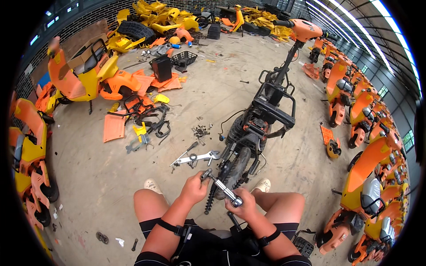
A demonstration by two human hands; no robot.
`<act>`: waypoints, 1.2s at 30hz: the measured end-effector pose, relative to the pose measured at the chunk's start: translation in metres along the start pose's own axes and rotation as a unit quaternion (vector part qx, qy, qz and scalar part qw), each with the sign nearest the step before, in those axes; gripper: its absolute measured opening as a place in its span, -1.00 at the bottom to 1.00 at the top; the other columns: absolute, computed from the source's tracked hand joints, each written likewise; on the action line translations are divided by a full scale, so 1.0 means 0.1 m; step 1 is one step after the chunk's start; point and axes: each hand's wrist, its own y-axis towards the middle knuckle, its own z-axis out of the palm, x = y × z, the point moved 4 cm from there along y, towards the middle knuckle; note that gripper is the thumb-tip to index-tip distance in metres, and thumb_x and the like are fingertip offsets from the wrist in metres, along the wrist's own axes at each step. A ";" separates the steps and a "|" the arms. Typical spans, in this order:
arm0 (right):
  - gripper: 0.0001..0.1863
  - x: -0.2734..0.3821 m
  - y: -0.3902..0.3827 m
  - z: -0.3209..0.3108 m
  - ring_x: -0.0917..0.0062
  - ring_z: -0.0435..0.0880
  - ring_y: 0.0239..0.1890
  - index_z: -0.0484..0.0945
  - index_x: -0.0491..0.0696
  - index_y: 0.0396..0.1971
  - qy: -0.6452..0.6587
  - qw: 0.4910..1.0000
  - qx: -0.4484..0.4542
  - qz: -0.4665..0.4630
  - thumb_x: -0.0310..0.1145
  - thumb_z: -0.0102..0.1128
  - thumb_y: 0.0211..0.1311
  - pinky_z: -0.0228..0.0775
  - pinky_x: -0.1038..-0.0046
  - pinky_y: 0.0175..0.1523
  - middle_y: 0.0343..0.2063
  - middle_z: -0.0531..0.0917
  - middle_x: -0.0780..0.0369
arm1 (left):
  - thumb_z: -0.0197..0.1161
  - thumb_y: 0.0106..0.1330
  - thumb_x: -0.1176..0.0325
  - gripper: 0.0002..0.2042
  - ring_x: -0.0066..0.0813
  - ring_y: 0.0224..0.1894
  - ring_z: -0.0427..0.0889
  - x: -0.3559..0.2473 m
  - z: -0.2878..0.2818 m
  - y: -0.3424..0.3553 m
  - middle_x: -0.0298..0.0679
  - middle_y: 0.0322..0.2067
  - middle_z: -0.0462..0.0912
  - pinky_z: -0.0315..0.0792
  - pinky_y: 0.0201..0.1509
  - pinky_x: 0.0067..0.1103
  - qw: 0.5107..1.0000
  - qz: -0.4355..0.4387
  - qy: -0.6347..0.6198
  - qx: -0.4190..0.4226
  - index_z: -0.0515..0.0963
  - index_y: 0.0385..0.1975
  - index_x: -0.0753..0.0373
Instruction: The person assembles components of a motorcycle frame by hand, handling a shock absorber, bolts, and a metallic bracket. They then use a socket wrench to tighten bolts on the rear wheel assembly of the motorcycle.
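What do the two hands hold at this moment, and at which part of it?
Both hands hold one metal ratchet wrench at the scooter's rear wheel. The left hand grips its head end; the right hand grips the far end of its handle.

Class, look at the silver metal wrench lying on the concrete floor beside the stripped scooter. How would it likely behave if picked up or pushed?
The silver metal wrench looks solid, so probably stiff and heavy for its size. It lies flat on the concrete floor, so it should slide or scrape rather than roll. Its shiny surface may be somewhat slippery.

One stripped scooter [262, 119], one ratchet wrench [222, 188], two hands [194, 188].
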 end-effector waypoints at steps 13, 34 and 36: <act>-0.54 0.45 0.06 -0.16 0.31 0.62 -0.47 0.48 -0.13 -0.23 0.086 0.976 -0.131 -0.150 -0.40 0.55 -0.11 0.50 0.36 -0.31 -0.44 0.60 0.12 | 0.26 0.27 0.40 -0.80 0.06 -0.38 0.67 -1.16 -0.58 -0.05 0.00 -0.44 0.67 0.52 -0.32 -0.30 0.980 0.085 0.182 -0.010 0.52 -0.16 0.30; -0.64 0.97 0.03 -0.49 0.57 0.60 -0.42 0.49 -0.12 -0.22 0.414 0.902 -0.056 0.113 -0.33 0.48 0.08 0.47 0.46 -0.29 -0.43 0.59 0.25 | 0.23 0.33 0.44 -0.83 -0.17 -0.45 0.68 -1.63 -0.63 -0.22 -0.08 -0.46 0.65 0.52 -0.32 -0.46 0.971 0.192 0.102 -0.099 0.54 -0.13 0.34; -0.65 0.97 0.01 -0.52 0.50 0.61 -0.46 0.51 -0.12 -0.25 0.241 0.966 -0.092 0.003 -0.34 0.49 0.05 0.47 0.44 -0.31 -0.47 0.58 0.21 | 0.23 0.33 0.44 -0.83 -0.17 -0.45 0.68 -1.60 -0.65 -0.22 -0.08 -0.46 0.65 0.52 -0.31 -0.47 0.973 0.197 0.092 -0.076 0.54 -0.13 0.34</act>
